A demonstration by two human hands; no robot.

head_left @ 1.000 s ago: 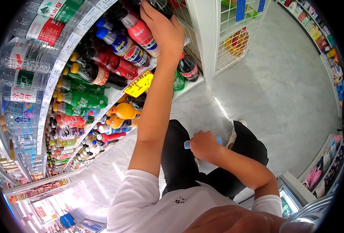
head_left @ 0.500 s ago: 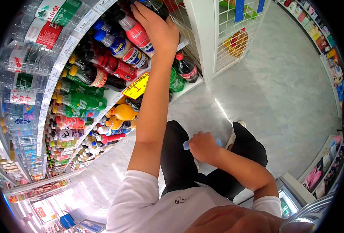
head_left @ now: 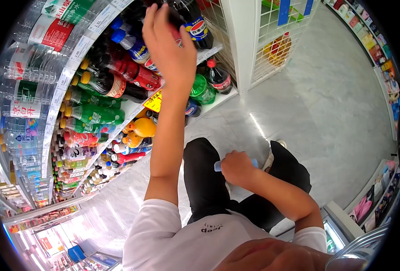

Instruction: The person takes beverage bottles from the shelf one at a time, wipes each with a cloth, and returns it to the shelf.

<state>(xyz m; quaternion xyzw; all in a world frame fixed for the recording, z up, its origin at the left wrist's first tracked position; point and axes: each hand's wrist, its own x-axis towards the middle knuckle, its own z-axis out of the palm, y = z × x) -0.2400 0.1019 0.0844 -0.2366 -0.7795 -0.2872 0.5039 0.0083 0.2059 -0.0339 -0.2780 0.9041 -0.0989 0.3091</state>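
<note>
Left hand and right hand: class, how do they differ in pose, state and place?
The left hand is outstretched, thumb apart; the right hand is curled closed.
The right hand grips a blue item; whether the left hand touches anything is unclear.
The left hand is at the shelved bottles; the right hand is by the trousers.
Both are bare.

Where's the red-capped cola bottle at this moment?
In the head view, right of the person's left hand, the red-capped cola bottle sits at the end of a shelf, between a green bottle and the white post.
</note>
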